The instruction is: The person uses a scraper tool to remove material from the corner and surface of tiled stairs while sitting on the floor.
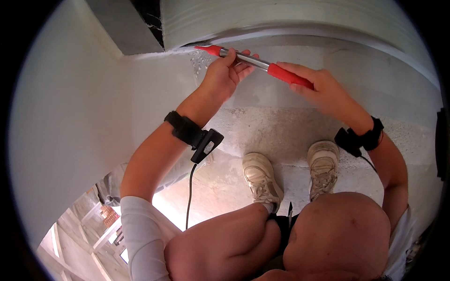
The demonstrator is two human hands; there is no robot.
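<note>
A caulking tool or similar hand tool with a metal tube, a red tip and a red grip [290,76] slants across the upper middle. My left hand [233,70] holds its metal tube near the red tip, with the thumb on top and the fingers beneath. My right hand [313,84] is closed around the red grip at the other end. The thin point beyond the red tip lies at the foot of the curved pale wall panel [281,17], close to the corner of a grey strip [130,28] and a black marbled strip [149,17].
A smooth pale wall [70,105] rises at the left. Crumbs of debris [198,65] lie on the concrete floor [270,126] below the tip. My shoes [260,175] stand on the floor beneath my arms. A black cable [190,196] hangs from my left wrist device [207,144].
</note>
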